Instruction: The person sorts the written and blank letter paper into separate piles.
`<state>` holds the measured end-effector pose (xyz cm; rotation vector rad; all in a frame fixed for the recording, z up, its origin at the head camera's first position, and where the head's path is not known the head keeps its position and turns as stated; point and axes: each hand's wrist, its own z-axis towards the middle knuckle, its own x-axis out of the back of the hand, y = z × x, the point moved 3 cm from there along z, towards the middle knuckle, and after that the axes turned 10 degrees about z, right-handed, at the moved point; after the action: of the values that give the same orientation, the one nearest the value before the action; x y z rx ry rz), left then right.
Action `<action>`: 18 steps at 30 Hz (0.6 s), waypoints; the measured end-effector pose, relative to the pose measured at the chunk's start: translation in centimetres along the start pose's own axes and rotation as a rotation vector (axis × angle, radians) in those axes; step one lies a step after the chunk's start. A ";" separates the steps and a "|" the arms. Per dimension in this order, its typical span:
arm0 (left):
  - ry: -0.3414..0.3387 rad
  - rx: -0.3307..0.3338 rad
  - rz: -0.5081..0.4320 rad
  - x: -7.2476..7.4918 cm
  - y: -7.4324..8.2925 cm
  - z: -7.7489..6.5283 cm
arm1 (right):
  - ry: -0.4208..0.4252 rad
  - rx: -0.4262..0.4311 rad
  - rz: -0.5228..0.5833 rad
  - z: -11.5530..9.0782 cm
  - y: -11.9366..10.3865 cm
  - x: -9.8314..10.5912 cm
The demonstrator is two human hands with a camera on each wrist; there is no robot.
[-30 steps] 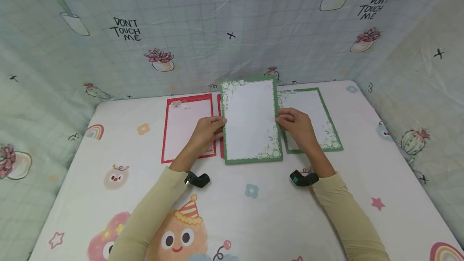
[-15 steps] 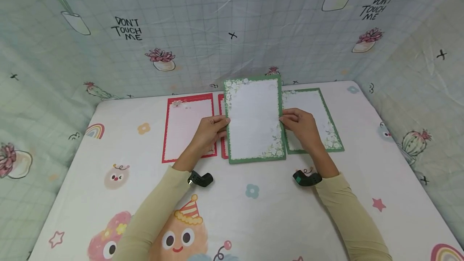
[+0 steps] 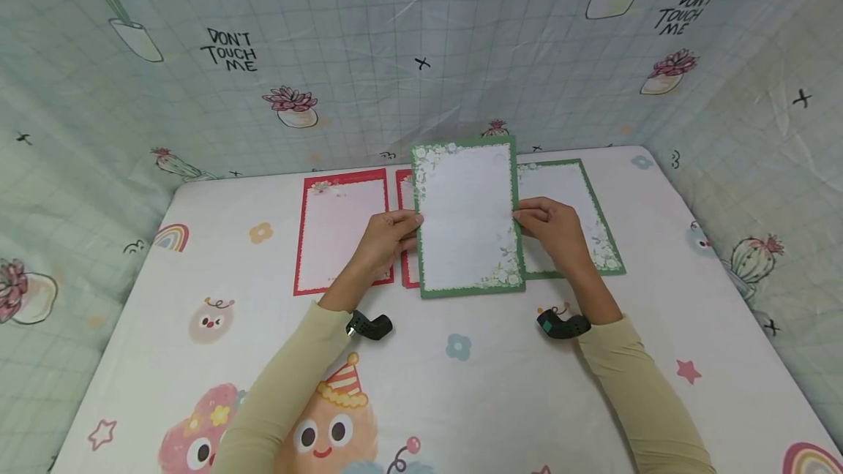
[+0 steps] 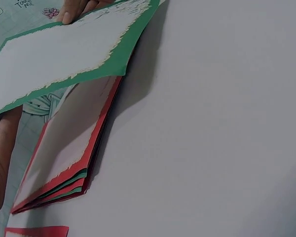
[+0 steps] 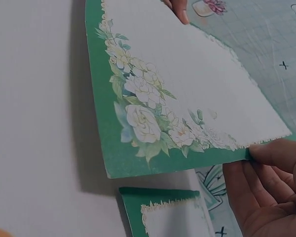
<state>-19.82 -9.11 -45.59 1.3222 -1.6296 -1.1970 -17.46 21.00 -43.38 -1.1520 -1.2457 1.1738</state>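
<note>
A sheet of paper with a green border and white flowers (image 3: pixel 469 218) is held up off the table between both hands. My left hand (image 3: pixel 385 240) pinches its left edge, and my right hand (image 3: pixel 553 232) pinches its right edge with thumb and fingers. Beneath it, a stack of red- and green-edged sheets (image 4: pixel 64 153) shows in the left wrist view, topped by a red-bordered one; most of it is hidden in the head view. To the right lies another green-bordered sheet (image 3: pixel 573 218), partly covered by the raised one.
A red-bordered sheet (image 3: pixel 342 232) lies flat at the left, partly behind my left hand. The table (image 3: pixel 461 393) has a white cloth with cartoon prints. A patterned curtain (image 3: pixel 362 42) hangs right behind the table's far edge.
Both hands have shifted slightly to the right with the green-bordered sheet, keeping their pinch on its edges. The sheets on the table stay in place.
</note>
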 end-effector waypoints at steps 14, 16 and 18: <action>-0.015 -0.010 -0.008 -1.2 -0.1 0.4 | 0.023 0.011 -0.022 -0.4 -0.1 1.1; -0.017 -0.010 -0.005 -1.4 -0.1 0.4 | 0.027 0.010 -0.010 -0.4 0.0 1.3; -0.020 -0.012 -0.002 -1.5 -0.2 0.4 | 0.028 0.009 -0.002 -0.5 0.0 1.5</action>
<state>-19.77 -7.55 -45.83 1.3091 -1.6333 -1.2233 -17.01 22.48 -43.33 -1.1568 -1.2194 1.1564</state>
